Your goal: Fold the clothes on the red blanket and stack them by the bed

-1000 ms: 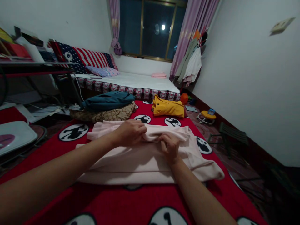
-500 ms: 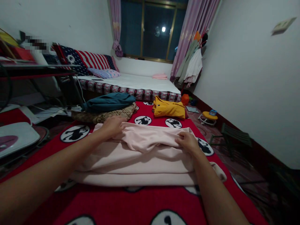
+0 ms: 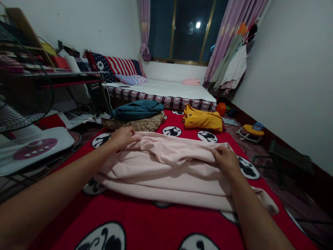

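On the red blanket point(image 3: 145, 222) lies one pale pink garment point(image 3: 169, 166), partly folded. Two hands hold its far edge: the left hand point(image 3: 123, 136) has its fingers clenched on the left corner, the right hand point(image 3: 227, 159) pinches the right corner. Beyond sit three other garments: one teal point(image 3: 136, 109), one patterned brown point(image 3: 140, 124), one yellow point(image 3: 203, 119).
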Demonstrator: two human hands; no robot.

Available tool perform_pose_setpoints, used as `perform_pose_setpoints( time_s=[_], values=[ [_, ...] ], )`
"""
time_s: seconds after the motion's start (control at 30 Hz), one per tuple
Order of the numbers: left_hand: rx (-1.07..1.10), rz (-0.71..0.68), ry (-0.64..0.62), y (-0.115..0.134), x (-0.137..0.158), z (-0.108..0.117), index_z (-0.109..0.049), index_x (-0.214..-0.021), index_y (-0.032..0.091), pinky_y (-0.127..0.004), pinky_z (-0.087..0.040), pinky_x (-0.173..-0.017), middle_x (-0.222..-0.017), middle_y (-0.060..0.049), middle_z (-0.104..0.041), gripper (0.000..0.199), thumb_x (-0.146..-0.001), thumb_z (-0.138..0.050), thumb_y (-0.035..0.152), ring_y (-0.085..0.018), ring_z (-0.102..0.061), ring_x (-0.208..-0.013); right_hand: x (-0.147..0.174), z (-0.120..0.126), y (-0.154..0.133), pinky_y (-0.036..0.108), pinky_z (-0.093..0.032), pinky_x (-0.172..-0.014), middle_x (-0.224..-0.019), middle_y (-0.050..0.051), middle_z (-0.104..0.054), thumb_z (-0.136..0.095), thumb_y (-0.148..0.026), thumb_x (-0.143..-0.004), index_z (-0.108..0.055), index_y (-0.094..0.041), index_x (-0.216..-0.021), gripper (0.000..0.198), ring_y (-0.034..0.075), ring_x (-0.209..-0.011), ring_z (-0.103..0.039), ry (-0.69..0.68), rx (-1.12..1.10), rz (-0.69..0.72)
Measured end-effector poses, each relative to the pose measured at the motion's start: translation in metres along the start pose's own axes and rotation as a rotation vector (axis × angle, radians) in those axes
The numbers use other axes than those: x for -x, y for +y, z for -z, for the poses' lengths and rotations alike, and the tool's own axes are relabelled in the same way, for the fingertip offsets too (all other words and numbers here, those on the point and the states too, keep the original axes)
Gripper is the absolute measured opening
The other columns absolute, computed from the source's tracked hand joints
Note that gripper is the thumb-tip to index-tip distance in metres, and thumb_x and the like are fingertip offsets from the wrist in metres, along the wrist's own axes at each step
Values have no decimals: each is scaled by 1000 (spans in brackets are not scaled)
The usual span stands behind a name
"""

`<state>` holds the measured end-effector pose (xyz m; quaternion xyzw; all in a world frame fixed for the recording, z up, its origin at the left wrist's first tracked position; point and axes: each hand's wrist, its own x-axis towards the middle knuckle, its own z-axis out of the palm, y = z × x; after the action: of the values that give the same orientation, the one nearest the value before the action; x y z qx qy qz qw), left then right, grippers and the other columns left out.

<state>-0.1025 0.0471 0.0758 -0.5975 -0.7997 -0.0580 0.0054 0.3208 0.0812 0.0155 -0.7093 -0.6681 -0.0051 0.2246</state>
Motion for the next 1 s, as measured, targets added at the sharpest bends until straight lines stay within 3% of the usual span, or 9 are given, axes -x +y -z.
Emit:
perform_pose_setpoints(
  time_s=[0.13, 0.27, 0.33, 0.47, 0.57, 0.7, 0.77, 0.87, 1.0],
  values=[
    [117, -67, 100, 1, 7, -7, -68, -103, 24, -28, -45, -68, -99, -6, -72, 37, -73, -64, 46, -26, -66, -90, 0, -1, 1, 31, -36, -64, -83, 8, -71, -53, -44, -82, -74, -22, -88, 31, 24, -81, -61, 29, -41, 6],
    [149, -146, 392, -6, 2, 4, -68, -103, 24, -28, -44, -70, -92, -4, -71, 32, -81, -58, 44, -23, -65, -86, 1, -4, -3, 33, -42, -72, -85, 8, -70, -51, -41, -83, -73, -22, -92, 31, 25, -83, -62, 224, -168, 39],
    [76, -163, 482, -12, -5, 8, -68, -104, 23, -31, -44, -74, -98, -6, -69, 29, -83, -55, 38, -25, -63, -92, 1, -5, -6, 35, -43, -78, -90, 9, -70, -50, -36, -83, -71, -19, -95, 30, 25, -87, -61, 336, -201, 82],
    [-65, -237, 528, -12, -10, 3, -69, -109, 21, -39, -43, -84, -121, -12, -58, 33, -79, -58, 24, -31, -52, -111, 2, -3, -16, 42, -42, -91, -106, 14, -66, -51, -23, -76, -66, -15, -106, 34, 29, -103, -56, 479, -193, 184],
    [74, -449, 501, 7, 4, -7, -69, -106, 20, -40, -42, -90, -117, -10, -59, 28, -81, -57, 21, -28, -53, -109, 7, 5, -27, 42, -43, -92, -103, 10, -68, -51, -19, -74, -67, -18, -98, 29, 27, -100, -59, 375, -320, 248],
    [328, -893, 369, 52, 44, -18, -69, -94, 20, -34, -44, -88, -106, -7, -64, 16, -87, -57, 25, -21, -57, -101, 17, 18, -48, 34, -48, -81, -89, 3, -71, -56, -15, -69, -69, -22, -85, 22, 21, -87, -64, -36, -505, 357],
    [329, -1021, 382, 73, 63, -25, -69, -91, 20, -32, -44, -81, -101, -6, -64, 13, -87, -59, 27, -19, -57, -94, 21, 24, -56, 31, -47, -79, -90, 3, -70, -58, -13, -68, -70, -22, -85, 22, 20, -88, -63, -149, -507, 469],
    [220, -1143, 494, 97, 81, -38, -68, -90, 21, -31, -41, -74, -93, -4, -65, 12, -91, -57, 23, -18, -55, -84, 23, 26, -60, 31, -45, -81, -95, 5, -68, -60, -9, -69, -70, -21, -90, 26, 20, -92, -61, -162, -392, 591],
    [66, -1231, 580, 116, 86, -50, -64, -105, 19, -33, -37, -74, -93, -5, -64, 17, -94, -51, 19, -18, -54, -84, 21, 16, -54, 30, -42, -80, -93, 6, -66, -60, -9, -73, -71, -21, -86, 20, 20, -90, -59, -83, -164, 480]
  ],
)
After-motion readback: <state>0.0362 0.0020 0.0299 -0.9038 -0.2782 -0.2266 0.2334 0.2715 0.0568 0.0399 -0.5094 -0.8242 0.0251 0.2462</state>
